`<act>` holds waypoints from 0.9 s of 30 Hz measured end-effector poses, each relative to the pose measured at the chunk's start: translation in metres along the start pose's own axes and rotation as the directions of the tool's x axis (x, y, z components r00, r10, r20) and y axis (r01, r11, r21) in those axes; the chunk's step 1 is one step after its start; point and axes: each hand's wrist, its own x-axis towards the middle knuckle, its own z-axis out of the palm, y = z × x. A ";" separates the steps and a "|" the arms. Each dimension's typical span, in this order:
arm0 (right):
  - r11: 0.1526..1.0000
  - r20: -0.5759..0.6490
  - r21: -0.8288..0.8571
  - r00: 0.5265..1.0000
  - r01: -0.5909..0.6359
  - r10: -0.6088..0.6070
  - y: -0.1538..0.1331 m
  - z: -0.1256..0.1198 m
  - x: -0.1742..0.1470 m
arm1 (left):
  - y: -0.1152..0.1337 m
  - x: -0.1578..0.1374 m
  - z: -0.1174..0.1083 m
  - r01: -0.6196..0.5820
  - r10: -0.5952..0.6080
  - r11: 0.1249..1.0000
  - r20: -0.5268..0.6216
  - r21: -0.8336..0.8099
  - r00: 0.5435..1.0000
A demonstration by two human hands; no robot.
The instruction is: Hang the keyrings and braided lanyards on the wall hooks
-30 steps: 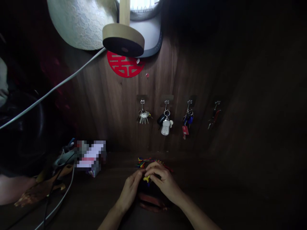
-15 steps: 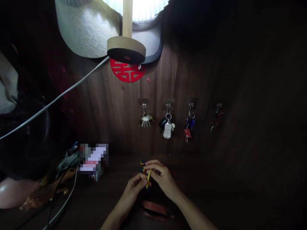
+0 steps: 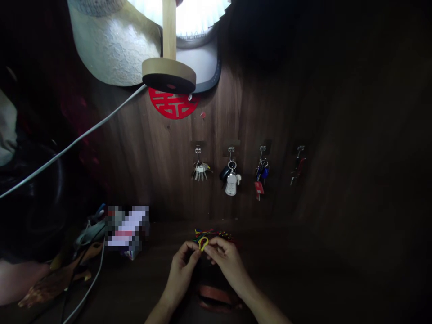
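Observation:
Between my two hands a yellow cord (image 3: 203,243) is bent into a small loop. My left hand (image 3: 185,263) pinches it from the left with thumb and forefinger. From the other side my right hand (image 3: 227,261) is closed on the cord too. Just behind the fingertips lie several thin coloured cords (image 3: 202,233), red, green, blue and yellow, partly hidden by the hands. Nearer to me, between the forearms, a reddish-brown strap-like thing (image 3: 218,294) rests on the dark surface; its exact kind is hard to make out.
Several bunches of keys (image 3: 201,170) hang from hooks on the wood panel. Above are caps (image 3: 114,49), a lamp with a round base (image 3: 168,76) and a red paper cutout (image 3: 173,105). A blurred box (image 3: 130,229) and cables (image 3: 97,274) lie at the left.
The yellow cord, a narrow strip before, now forms an open loop. My hands have drawn level on either side of it, uncovering more coloured cords behind. The view has shifted slightly.

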 end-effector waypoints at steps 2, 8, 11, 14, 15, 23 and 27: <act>1.000 -0.019 -0.004 1.000 0.002 -0.002 0.002 0.004 -0.003 | 0.000 -0.001 0.001 -0.014 0.014 1.000 0.012 0.006 1.000; 0.998 -0.090 0.046 0.995 0.044 -0.039 -0.007 -0.002 -0.005 | 0.002 -0.005 0.004 0.006 -0.008 1.000 0.067 0.021 0.998; 0.995 -0.128 0.088 0.991 0.056 -0.045 -0.020 -0.013 -0.003 | 0.001 -0.006 0.002 0.017 -0.023 0.998 0.084 0.066 0.996; 0.990 -0.139 0.125 0.989 0.070 -0.052 -0.030 -0.030 0.001 | -0.003 -0.006 0.001 0.027 -0.040 0.989 0.088 0.144 0.995; 0.988 -0.159 0.133 0.986 0.077 -0.055 -0.032 -0.036 0.003 | -0.003 -0.005 0.001 0.026 -0.043 0.985 0.091 0.173 0.995; 0.980 -0.446 0.019 0.879 0.200 -0.171 -0.044 -0.113 0.025 | -0.008 -0.006 0.003 0.000 -0.030 0.932 0.078 0.363 0.997; 0.967 -0.549 -0.099 0.798 0.234 -0.249 -0.061 -0.159 0.034 | -0.014 -0.004 0.003 -0.013 -0.015 0.920 0.070 0.392 0.997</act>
